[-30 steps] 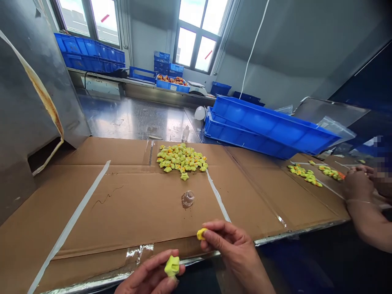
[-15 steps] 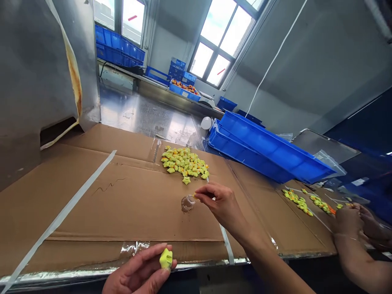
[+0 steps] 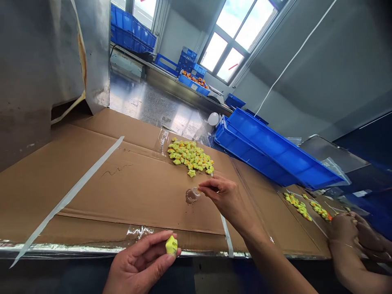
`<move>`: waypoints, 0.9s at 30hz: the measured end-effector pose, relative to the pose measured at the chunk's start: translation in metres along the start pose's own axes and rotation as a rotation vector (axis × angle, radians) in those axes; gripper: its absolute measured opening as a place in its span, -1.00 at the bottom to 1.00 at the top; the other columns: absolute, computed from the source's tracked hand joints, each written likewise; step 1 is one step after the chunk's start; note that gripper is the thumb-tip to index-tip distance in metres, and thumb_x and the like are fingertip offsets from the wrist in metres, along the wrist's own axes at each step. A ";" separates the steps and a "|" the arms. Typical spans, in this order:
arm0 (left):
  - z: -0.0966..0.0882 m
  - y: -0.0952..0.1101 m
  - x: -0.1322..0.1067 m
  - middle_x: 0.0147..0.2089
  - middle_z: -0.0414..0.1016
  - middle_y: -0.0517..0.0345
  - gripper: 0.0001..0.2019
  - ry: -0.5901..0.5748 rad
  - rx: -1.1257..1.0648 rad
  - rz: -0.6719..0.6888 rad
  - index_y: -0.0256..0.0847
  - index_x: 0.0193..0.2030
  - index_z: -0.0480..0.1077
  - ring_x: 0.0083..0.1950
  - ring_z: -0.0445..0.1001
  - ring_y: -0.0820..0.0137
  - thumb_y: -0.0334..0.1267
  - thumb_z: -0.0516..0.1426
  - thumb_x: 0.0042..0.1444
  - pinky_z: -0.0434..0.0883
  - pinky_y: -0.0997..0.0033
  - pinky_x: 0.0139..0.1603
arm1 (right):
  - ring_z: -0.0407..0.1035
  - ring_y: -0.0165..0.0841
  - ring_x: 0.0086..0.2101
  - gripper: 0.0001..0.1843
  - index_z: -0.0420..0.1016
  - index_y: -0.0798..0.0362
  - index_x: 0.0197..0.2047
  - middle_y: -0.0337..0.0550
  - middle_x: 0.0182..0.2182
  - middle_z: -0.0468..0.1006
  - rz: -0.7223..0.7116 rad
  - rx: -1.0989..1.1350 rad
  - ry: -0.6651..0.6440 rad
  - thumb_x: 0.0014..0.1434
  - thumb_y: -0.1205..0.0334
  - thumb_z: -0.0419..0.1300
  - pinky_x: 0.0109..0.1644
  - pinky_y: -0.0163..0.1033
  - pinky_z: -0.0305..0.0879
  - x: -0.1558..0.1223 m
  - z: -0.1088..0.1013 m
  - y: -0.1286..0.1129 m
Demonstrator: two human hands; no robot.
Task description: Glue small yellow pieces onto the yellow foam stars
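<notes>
The left hand [image 3: 137, 265] is at the foil-wrapped table edge [image 3: 61, 247], thumb and fingers clamped on a yellow-green star [image 3: 171, 245]. The right hand [image 3: 226, 200] reaches out over the cardboard [image 3: 122, 196], thumb and forefinger pinched together right at the rim of a small clear cup [image 3: 192, 195], with a speck of yellow between them, too small to tell what it is. The cup stands on the cardboard just short of a pile of yellow-green stars [image 3: 190, 155], and one loose star [image 3: 191, 173] lies at the pile's near edge. A strip of white tape [image 3: 70, 196] runs across the cardboard. Off to the right, a co-worker's hands [image 3: 346, 237] work close together beside two rows of stars [image 3: 301, 208]. Beyond the pile, two blue crates [image 3: 275, 153] lie stacked askew, and farther off a blue crate of orange-and-yellow stars [image 3: 193, 81] sits on a steel counter [image 3: 162, 79] below the windows [image 3: 232, 49].
</notes>
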State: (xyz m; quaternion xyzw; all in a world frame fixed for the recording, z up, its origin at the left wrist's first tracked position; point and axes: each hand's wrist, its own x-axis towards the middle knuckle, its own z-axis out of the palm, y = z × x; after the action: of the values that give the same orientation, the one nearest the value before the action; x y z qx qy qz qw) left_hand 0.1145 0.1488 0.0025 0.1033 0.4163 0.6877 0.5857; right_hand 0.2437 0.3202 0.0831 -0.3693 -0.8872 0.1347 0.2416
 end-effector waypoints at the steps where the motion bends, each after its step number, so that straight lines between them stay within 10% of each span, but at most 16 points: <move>1: 0.000 0.000 0.000 -0.31 0.69 0.09 -0.73 -0.005 -0.002 -0.002 -0.15 -0.37 0.63 -0.32 0.63 0.32 -0.27 0.42 -0.34 0.51 0.63 -0.23 | 0.34 -0.42 -0.48 -0.83 0.60 0.10 -0.44 -0.27 -0.51 0.47 0.006 -0.005 -0.005 0.06 0.55 0.32 -0.42 -0.35 0.13 0.001 0.000 0.000; 27: -0.002 0.000 -0.001 -0.36 0.69 0.11 -0.75 -0.037 0.023 -0.004 -0.13 -0.34 0.63 -0.31 0.63 0.31 -0.28 0.40 -0.27 0.51 0.59 -0.23 | 0.32 -0.40 -0.52 -0.84 0.60 0.04 -0.45 -0.27 -0.55 0.44 0.013 -0.068 -0.032 0.08 0.46 0.28 -0.46 -0.33 0.10 0.000 0.002 -0.004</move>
State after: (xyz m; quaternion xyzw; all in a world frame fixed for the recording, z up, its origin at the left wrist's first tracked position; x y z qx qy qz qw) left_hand 0.1134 0.1473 0.0013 0.1219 0.4137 0.6795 0.5935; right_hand 0.2403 0.3171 0.0836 -0.3810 -0.8925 0.1117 0.2139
